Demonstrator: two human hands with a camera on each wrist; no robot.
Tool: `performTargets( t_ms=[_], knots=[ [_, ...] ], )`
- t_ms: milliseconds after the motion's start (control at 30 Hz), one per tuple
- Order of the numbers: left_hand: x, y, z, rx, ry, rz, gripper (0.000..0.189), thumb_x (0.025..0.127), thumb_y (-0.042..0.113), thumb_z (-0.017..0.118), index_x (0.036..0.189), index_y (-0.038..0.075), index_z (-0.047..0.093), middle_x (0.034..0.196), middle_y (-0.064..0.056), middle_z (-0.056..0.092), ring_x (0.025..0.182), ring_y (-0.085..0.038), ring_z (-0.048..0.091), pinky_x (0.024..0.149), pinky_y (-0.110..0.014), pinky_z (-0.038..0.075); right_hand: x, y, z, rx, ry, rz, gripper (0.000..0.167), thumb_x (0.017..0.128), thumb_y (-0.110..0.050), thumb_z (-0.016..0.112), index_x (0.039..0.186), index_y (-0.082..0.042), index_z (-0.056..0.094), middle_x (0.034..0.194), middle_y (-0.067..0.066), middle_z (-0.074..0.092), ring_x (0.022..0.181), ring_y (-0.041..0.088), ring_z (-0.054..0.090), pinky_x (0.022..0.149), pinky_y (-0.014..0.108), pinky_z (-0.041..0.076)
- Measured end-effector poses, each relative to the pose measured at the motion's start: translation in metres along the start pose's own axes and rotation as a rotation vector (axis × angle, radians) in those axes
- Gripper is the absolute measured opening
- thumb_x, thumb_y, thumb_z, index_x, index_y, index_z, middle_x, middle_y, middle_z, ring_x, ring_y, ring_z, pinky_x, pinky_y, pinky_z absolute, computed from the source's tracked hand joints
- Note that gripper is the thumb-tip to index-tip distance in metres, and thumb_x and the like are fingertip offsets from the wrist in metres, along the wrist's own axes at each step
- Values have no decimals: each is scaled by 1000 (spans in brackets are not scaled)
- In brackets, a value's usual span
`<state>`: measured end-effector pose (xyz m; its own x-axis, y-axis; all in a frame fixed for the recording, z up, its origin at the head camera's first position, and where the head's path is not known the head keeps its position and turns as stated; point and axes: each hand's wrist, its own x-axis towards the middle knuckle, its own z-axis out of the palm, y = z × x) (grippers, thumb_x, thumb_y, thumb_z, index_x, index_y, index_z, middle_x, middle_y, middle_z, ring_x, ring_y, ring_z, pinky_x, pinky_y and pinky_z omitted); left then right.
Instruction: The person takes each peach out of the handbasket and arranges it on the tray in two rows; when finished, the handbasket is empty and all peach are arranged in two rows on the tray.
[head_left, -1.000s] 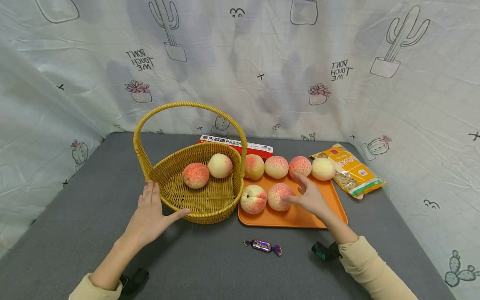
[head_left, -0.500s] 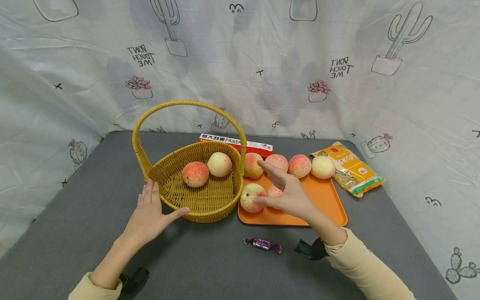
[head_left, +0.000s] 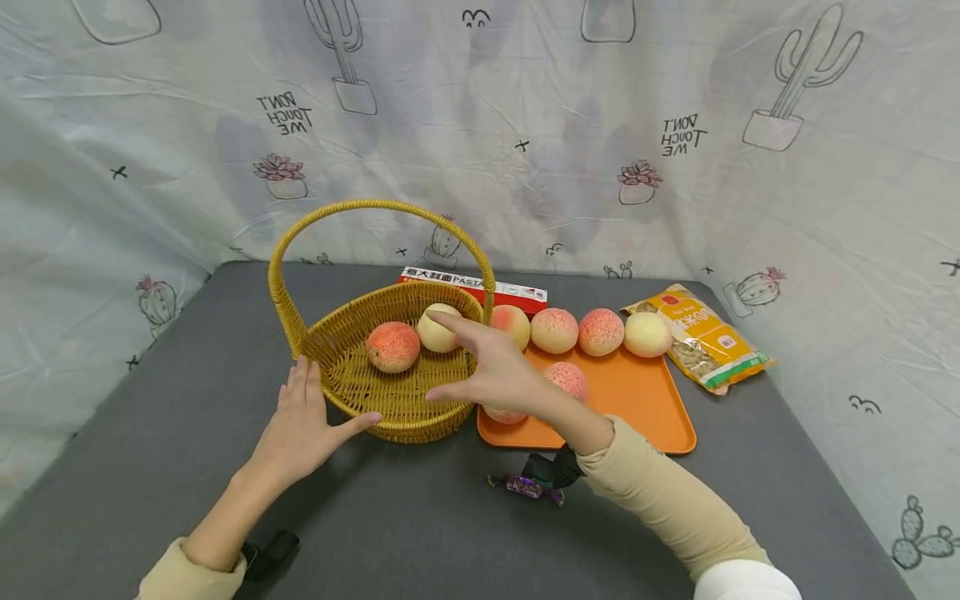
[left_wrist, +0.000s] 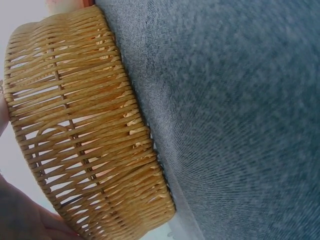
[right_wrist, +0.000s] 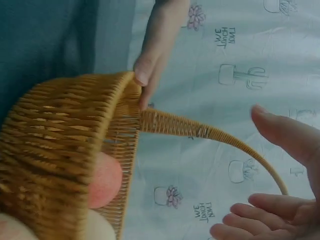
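Note:
A yellow wicker basket with a tall hoop handle holds a reddish peach and a paler peach. My left hand rests against its near left rim, thumb and fingers spread; the left wrist view shows the basket's woven side close up. Over the right part of the basket hovers my right hand, fingers extended, with nothing in it, as the right wrist view confirms. Several peaches lie on an orange tray; one peach there is mostly hidden behind my right hand.
Behind the basket lies a red and white pasta box. An orange food bag lies right of the tray. A purple wrapped candy is at the front, near my right wrist camera. A patterned curtain closes off the back.
My right hand has moved left, from above the tray's peaches to over the basket's right side, still holding nothing. My left hand has stayed on the rim.

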<state>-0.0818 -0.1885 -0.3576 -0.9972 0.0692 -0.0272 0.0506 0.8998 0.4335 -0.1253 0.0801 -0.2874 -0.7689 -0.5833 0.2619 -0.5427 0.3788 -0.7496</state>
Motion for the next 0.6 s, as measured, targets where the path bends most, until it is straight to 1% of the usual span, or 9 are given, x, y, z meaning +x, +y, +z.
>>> performTargets(
  t_ms=[67, 133, 200, 333, 400, 500, 600],
  knots=[
    [0, 0, 0, 1, -3, -3, 125, 82, 70, 60, 146, -20, 3, 152, -40, -5, 139, -56, 2, 109, -67, 13, 12, -2, 3, -92, -29, 12, 93, 73, -21, 87, 151, -9, 38, 150, 8, 42, 133, 26, 45, 107, 41, 40],
    [0, 0, -1, 2, -5, -4, 125, 82, 70, 60, 146, -20, 2, 152, -40, -4, 139, -57, 2, 109, -67, 14, 27, -3, 5, -176, -46, 45, 94, 74, -24, 87, 151, -10, 36, 151, 8, 41, 133, 26, 45, 106, 42, 40],
    [0, -1, -1, 1, -7, -5, 124, 82, 70, 60, 146, -20, 2, 152, -40, -4, 139, -57, 2, 109, -67, 14, 42, -1, 8, -214, -73, 101, 94, 75, -23, 86, 152, -8, 34, 153, 9, 38, 137, 26, 40, 109, 41, 38],
    [0, 0, -1, -4, -9, -5, 124, 82, 70, 59, 146, -20, 2, 152, -40, -5, 139, -56, 1, 110, -66, 13, 71, 10, 14, -283, -154, 233, 98, 77, -23, 85, 154, -5, 26, 156, 10, 32, 140, 27, 34, 111, 39, 35],
    [0, 0, -1, -7, -7, -2, 124, 82, 70, 59, 146, -20, 3, 153, -39, -5, 140, -56, 1, 110, -66, 13, 83, 16, 17, -327, -189, 270, 98, 79, -23, 83, 154, -4, 23, 156, 11, 31, 140, 28, 34, 111, 38, 35],
    [1, 0, -1, -8, 0, 6, 124, 83, 70, 59, 146, -20, 3, 153, -39, -4, 140, -55, 1, 110, -65, 12, 97, 22, 21, -345, -237, 301, 95, 81, -20, 81, 155, -5, 22, 154, 12, 34, 137, 28, 38, 109, 37, 37],
    [1, 0, -1, -9, 4, 9, 123, 83, 70, 59, 146, -20, 4, 153, -39, -4, 140, -55, 1, 111, -65, 12, 108, 27, 27, -317, -333, 295, 88, 84, -15, 78, 154, -5, 26, 153, 12, 37, 133, 27, 44, 100, 34, 44]
  ],
)
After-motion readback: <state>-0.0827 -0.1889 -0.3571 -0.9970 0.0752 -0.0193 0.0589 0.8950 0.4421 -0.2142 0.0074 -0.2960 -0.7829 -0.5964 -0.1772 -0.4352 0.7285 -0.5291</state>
